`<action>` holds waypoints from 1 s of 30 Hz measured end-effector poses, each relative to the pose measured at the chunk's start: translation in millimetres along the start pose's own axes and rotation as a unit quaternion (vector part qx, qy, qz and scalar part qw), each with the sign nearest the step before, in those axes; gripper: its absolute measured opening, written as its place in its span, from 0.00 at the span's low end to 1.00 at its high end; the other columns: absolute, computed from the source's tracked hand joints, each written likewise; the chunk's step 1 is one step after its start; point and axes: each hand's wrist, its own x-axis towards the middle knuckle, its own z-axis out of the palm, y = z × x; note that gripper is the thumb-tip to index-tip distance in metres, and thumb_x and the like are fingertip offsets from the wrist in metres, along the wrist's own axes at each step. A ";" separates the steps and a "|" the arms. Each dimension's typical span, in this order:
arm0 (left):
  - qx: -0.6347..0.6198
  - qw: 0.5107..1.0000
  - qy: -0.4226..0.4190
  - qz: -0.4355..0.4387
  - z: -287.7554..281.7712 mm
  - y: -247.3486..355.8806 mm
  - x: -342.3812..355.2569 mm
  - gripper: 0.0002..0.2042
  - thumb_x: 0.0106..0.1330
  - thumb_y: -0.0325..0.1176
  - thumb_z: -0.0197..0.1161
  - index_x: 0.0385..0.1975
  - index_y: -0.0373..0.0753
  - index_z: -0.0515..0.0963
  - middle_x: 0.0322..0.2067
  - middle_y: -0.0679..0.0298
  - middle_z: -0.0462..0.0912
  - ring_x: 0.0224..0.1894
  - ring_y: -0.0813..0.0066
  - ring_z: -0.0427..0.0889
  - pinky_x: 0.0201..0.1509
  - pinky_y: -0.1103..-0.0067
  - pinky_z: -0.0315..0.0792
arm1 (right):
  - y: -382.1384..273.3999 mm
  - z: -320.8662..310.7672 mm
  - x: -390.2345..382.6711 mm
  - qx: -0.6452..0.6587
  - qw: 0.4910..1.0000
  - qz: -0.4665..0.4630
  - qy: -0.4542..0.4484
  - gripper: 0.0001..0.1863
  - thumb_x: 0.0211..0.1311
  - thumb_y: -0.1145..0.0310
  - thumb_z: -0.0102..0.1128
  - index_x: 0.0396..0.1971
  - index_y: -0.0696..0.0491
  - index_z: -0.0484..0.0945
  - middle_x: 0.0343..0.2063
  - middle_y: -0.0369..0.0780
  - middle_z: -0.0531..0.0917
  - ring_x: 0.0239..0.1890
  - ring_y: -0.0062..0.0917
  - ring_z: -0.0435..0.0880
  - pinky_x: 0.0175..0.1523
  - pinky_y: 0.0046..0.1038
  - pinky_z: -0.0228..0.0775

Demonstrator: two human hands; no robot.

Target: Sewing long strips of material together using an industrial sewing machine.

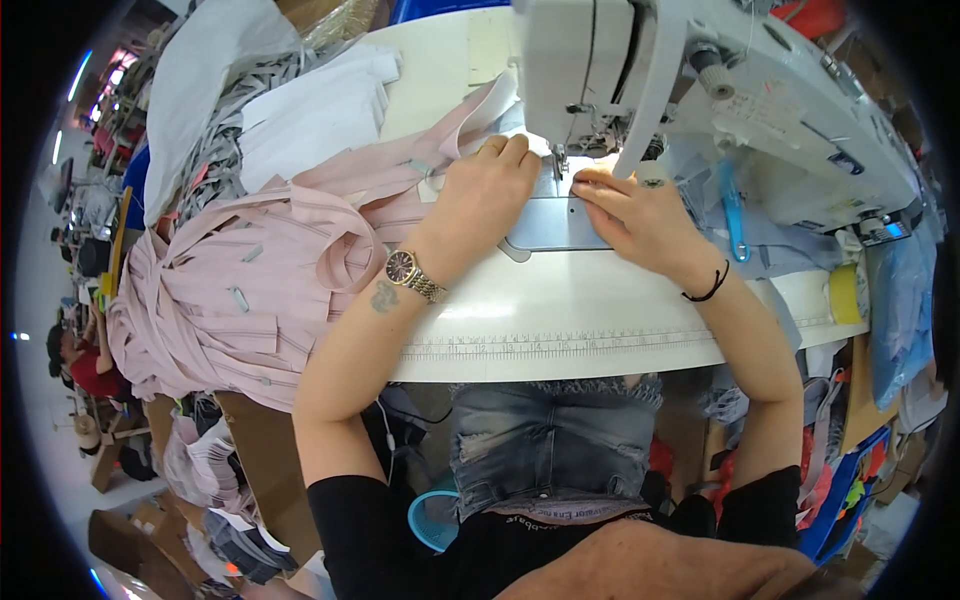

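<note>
My left hand (488,195) is curled beside the needle of a white sewing machine (575,75), its fingertips partly hidden. Pale pink striped fabric (230,310) runs under this hand, and a pink strip (490,110) curves up behind it. My right hand (640,215) is on the other side of the presser foot (560,158), thumb and fingers pinched together. Whatever is between those fingers is too small to make out. Both hands rest over the metal needle plate (560,225), lit by the machine's lamp.
White cut pieces (310,110) and grey strips (225,125) lie behind the pink heap. To the right are light blue thread snips (733,210), a yellow tape roll (846,295) and a blue plastic bag (900,320). A printed ruler (560,345) follows the table's front edge.
</note>
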 end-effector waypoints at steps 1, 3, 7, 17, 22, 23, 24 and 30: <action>0.005 1.000 0.009 -0.004 -4.4 -1.8 -2.8 0.04 0.56 0.25 0.59 0.30 0.35 0.76 0.33 0.61 0.79 0.41 0.64 0.82 0.38 0.75 0.80 | -0.1 1.2 -1.4 0.003 1.000 0.003 0.008 0.14 0.55 0.73 0.64 0.43 0.52 0.83 0.46 0.34 0.84 0.39 0.28 0.85 0.38 0.30 0.77; -0.018 0.996 -0.081 -0.025 -17.2 -2.6 -11.6 0.05 0.60 0.31 0.64 0.28 0.37 0.76 0.35 0.60 0.81 0.38 0.65 0.80 0.32 0.73 0.76 | -1.6 0.2 -1.8 -0.007 1.000 -0.017 0.024 0.14 0.55 0.73 0.64 0.43 0.53 0.83 0.45 0.35 0.85 0.38 0.30 0.86 0.36 0.28 0.77; -0.148 0.978 -0.048 0.142 -42.8 19.3 -35.7 0.10 0.56 0.35 0.66 0.21 0.38 0.73 0.27 0.60 0.75 0.35 0.65 0.79 0.31 0.74 0.76 | -26.8 -9.3 24.5 -0.003 0.991 -0.091 0.102 0.14 0.53 0.75 0.63 0.42 0.54 0.83 0.46 0.36 0.83 0.37 0.32 0.86 0.36 0.29 0.77; -0.283 0.946 0.078 0.135 -84.6 38.4 -50.1 0.11 0.54 0.35 0.72 0.29 0.36 0.79 0.35 0.59 0.82 0.34 0.64 0.84 0.35 0.73 0.78 | -45.2 3.4 40.0 0.038 0.998 -0.013 -0.042 0.12 0.56 0.71 0.58 0.42 0.52 0.76 0.36 0.38 0.82 0.34 0.34 0.84 0.31 0.34 0.75; -0.425 0.883 0.106 -0.169 -55.2 11.8 -15.5 0.16 0.74 0.39 0.52 0.43 0.32 0.80 0.34 0.55 0.84 0.37 0.68 0.82 0.43 0.76 0.75 | -57.0 -7.9 49.9 0.114 0.992 0.009 -0.059 0.11 0.62 0.72 0.54 0.44 0.54 0.73 0.37 0.43 0.81 0.32 0.34 0.84 0.35 0.32 0.76; -0.423 0.883 0.110 -0.171 -48.9 6.7 -14.4 0.16 0.74 0.39 0.52 0.43 0.32 0.80 0.34 0.55 0.84 0.37 0.68 0.82 0.43 0.76 0.75 | -57.3 -14.6 46.5 0.199 0.976 0.047 -0.073 0.09 0.64 0.73 0.50 0.44 0.55 0.71 0.40 0.44 0.80 0.31 0.32 0.84 0.36 0.30 0.77; -0.462 0.863 0.034 -0.199 -44.0 0.7 -14.9 0.17 0.74 0.40 0.51 0.44 0.32 0.80 0.35 0.51 0.83 0.37 0.57 0.82 0.44 0.72 0.75 | -55.3 -16.1 39.7 0.199 0.976 0.043 -0.076 0.09 0.64 0.73 0.50 0.44 0.55 0.71 0.40 0.44 0.80 0.31 0.32 0.84 0.36 0.30 0.77; -0.425 0.873 -0.181 -0.156 -45.1 18.5 -4.4 0.15 0.69 0.41 0.58 0.32 0.35 0.83 0.23 0.50 0.82 0.27 0.51 0.81 0.33 0.66 0.73 | -13.1 -39.0 5.6 0.674 0.666 0.294 -0.124 0.10 0.66 0.64 0.55 0.36 0.55 0.76 0.19 0.33 0.76 0.17 0.18 0.75 0.20 0.21 0.66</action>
